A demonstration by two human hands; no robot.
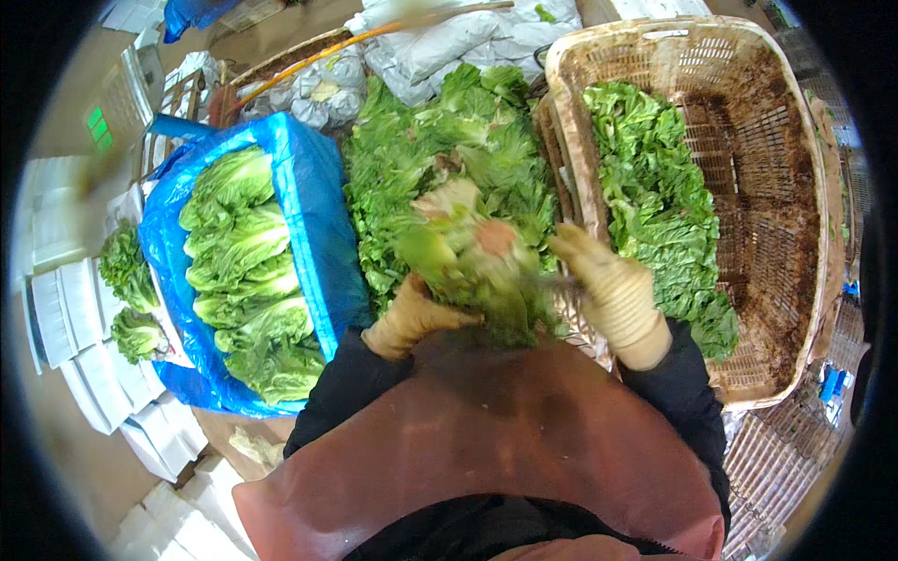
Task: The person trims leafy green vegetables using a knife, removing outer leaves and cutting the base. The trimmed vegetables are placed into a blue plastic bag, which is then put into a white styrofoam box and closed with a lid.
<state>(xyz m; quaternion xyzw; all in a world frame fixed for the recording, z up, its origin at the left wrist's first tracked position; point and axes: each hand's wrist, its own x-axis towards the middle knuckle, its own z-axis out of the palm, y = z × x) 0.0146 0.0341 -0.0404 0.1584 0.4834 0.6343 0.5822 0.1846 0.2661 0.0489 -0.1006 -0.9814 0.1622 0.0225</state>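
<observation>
My left hand (414,319), in a pale work glove, grips a head of leafy lettuce (456,256) close to my apron; the head is blurred and its round, pinkish-brown cut stem end faces up. Just right of it is my gloved right hand (614,298), fingers towards the head. A dark thin streak shows by its fingers, perhaps a blade, too blurred to tell. Beyond both hands lies a large heap of loose lettuce leaves (393,161). On the left, trimmed lettuce heads (238,231) lie in a row inside a container lined with blue plastic (316,210).
At the right, a dirty plastic crate (765,175) holds green lettuce (652,175) along its near-left side. White foam boxes (98,379) stand at far left, with more lettuce (130,270) beside the blue lining. Grey-white sacks (449,42) and an orange pole (316,59) lie beyond the heap.
</observation>
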